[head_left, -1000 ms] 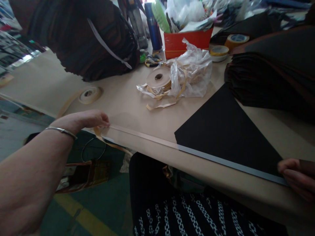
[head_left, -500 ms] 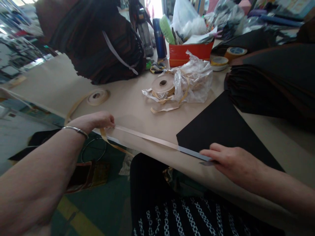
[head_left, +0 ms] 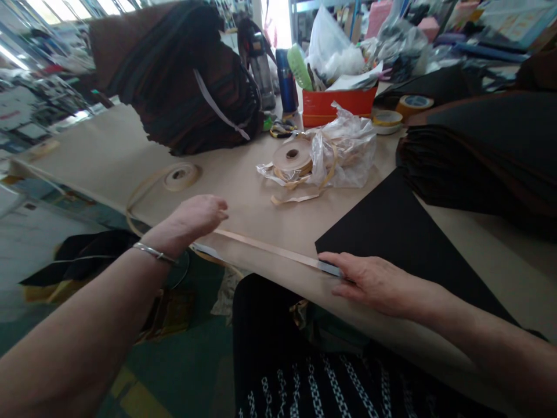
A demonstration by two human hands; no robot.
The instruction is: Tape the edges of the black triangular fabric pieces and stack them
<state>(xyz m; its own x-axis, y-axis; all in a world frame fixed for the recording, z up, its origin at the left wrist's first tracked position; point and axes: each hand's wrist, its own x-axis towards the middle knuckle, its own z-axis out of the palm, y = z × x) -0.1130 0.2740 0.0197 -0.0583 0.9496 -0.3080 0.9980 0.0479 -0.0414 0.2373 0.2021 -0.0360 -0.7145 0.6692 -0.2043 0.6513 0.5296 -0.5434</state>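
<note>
A black sheet [head_left: 404, 238] lies on the tan table [head_left: 108, 157] with its near edge along the table's front. A thin strip of tape [head_left: 265, 248] runs from the sheet's left corner leftward to my left hand [head_left: 195, 216]. That hand is closed, pinching the strip's end; a metal bangle sits on its wrist. My right hand [head_left: 374, 281] lies flat with fingers stretched out, pressing the strip down at the sheet's left corner. The strip leads on in a loop to a tape roll [head_left: 180, 176] further left.
A second tape roll [head_left: 292, 157] and loose strips sit beside a crumpled plastic bag [head_left: 346, 148]. A stack of black sheets [head_left: 483, 157] fills the right. A dark bag [head_left: 187, 87], bottles, a red box [head_left: 337, 103] and more tape rolls stand at the back.
My right hand slid left along the sheet's near edge, from its right end to its left corner. My left hand moved right, so the stretched strip is shorter.
</note>
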